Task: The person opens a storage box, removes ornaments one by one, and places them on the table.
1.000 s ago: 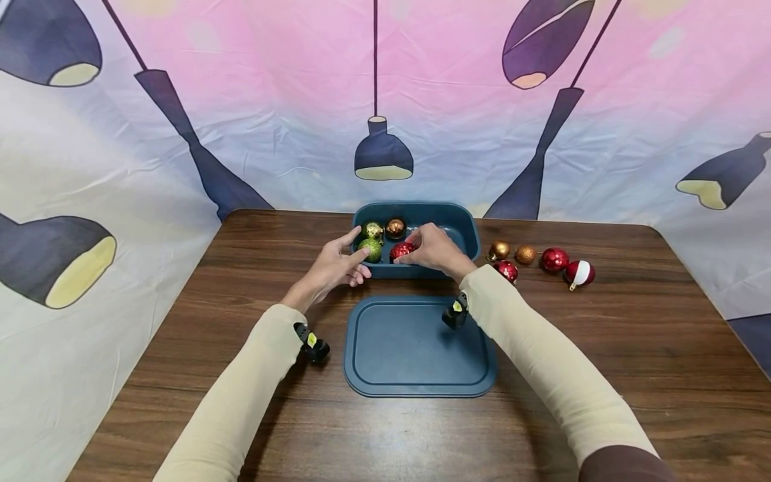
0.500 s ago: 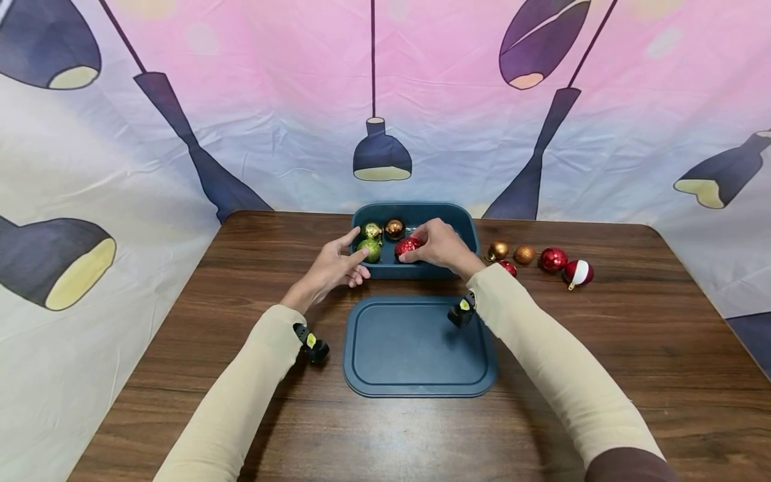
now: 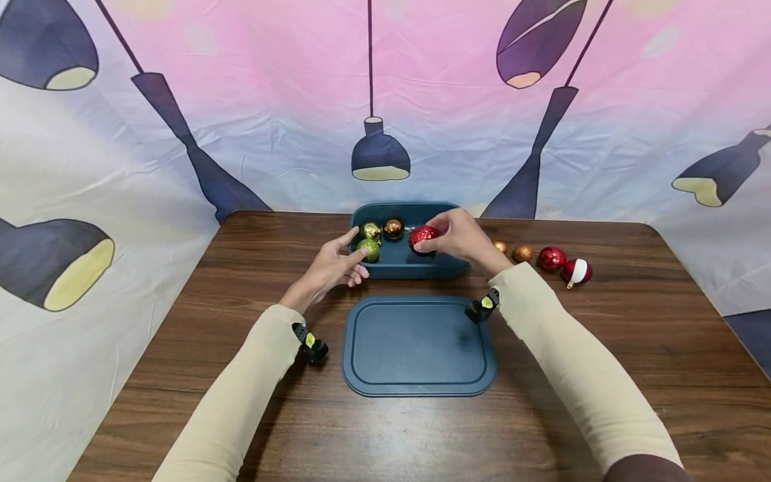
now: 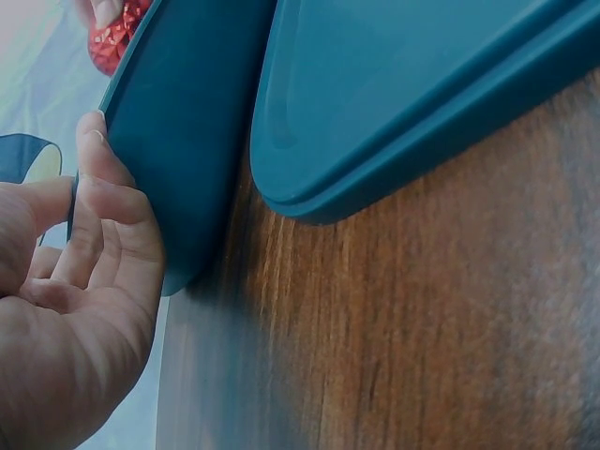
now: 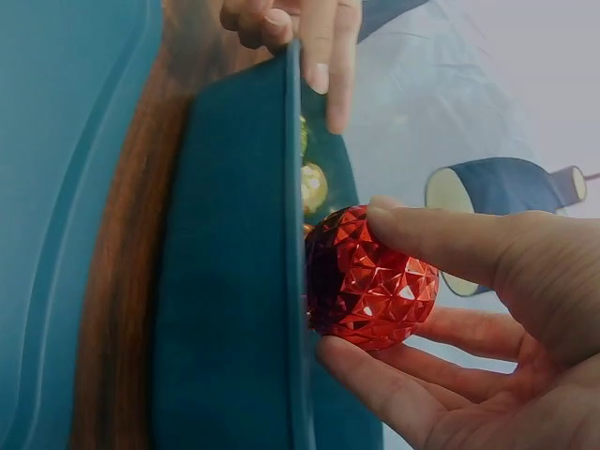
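My right hand [image 3: 460, 234] pinches a shiny red faceted bauble [image 5: 375, 281] between thumb and fingers, at rim height over the dark teal box [image 3: 415, 270]. At the box's left front corner, my left hand [image 3: 333, 264] grips the rim, with thumb and index finger over the inside and the other fingers curled outside against the wall [image 4: 178, 131]. Inside the box, near that hand, lie a green glitter bauble [image 3: 369, 250], a shiny gold-green bauble [image 3: 371, 231] and a copper bauble [image 3: 393, 229].
A flat teal lid [image 3: 419, 346] lies in front of the box on the wooden table [image 3: 241, 268]. Right of the box sit an orange glitter bauble [image 3: 523, 252], a red one [image 3: 551, 258], a red-and-white one [image 3: 577, 272] and a gold one [image 3: 500, 246], partly hidden by the right wrist.
My right hand has lifted the red bauble off the box floor and carried it rightward. Its wrist now covers another red bauble on the table. The left hand stays in place.
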A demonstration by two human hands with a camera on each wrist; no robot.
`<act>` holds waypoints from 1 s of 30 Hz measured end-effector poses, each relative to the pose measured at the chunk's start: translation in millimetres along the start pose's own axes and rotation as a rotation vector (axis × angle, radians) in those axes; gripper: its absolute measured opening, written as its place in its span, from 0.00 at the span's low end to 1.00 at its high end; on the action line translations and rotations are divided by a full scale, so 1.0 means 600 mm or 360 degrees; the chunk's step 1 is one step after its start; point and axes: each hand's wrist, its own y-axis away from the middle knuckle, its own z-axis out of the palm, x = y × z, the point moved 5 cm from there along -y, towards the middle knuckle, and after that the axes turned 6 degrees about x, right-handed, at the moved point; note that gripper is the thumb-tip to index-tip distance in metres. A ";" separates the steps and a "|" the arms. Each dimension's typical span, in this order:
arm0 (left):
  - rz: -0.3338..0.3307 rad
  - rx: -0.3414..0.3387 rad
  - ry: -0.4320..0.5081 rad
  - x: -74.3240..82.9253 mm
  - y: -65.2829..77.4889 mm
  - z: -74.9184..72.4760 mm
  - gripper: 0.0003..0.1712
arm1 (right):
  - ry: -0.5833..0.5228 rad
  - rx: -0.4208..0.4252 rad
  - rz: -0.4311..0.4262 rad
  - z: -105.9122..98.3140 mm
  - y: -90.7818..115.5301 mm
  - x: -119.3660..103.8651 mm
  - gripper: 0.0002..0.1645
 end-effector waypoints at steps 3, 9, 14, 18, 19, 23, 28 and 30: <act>-0.0002 -0.0003 0.0003 -0.001 0.000 -0.001 0.40 | -0.0007 0.0010 -0.0013 -0.014 0.007 0.002 0.28; -0.0004 0.0005 -0.0005 -0.001 0.000 -0.002 0.41 | -0.0090 0.0037 0.0021 -0.045 0.021 0.010 0.29; 0.0003 -0.0003 -0.0005 -0.001 0.002 -0.003 0.41 | -0.0076 0.0080 0.0030 -0.072 0.032 0.022 0.31; -0.0001 -0.0004 -0.0004 -0.002 0.000 -0.002 0.41 | -0.0046 0.0130 0.0013 -0.096 0.042 0.034 0.30; -0.0002 -0.0004 -0.0006 -0.002 -0.001 -0.002 0.41 | -0.0048 0.0137 0.0017 -0.102 0.045 0.037 0.30; -0.0015 -0.0001 -0.0001 -0.003 -0.003 -0.003 0.40 | -0.0076 0.0144 0.0075 -0.123 0.057 0.050 0.32; -0.0026 0.0011 0.0002 -0.002 -0.004 -0.002 0.40 | -0.0033 0.0157 0.0133 -0.144 0.071 0.068 0.35; -0.0028 0.0015 0.0003 -0.001 -0.003 -0.002 0.41 | 0.0004 0.0165 0.0164 -0.152 0.076 0.076 0.38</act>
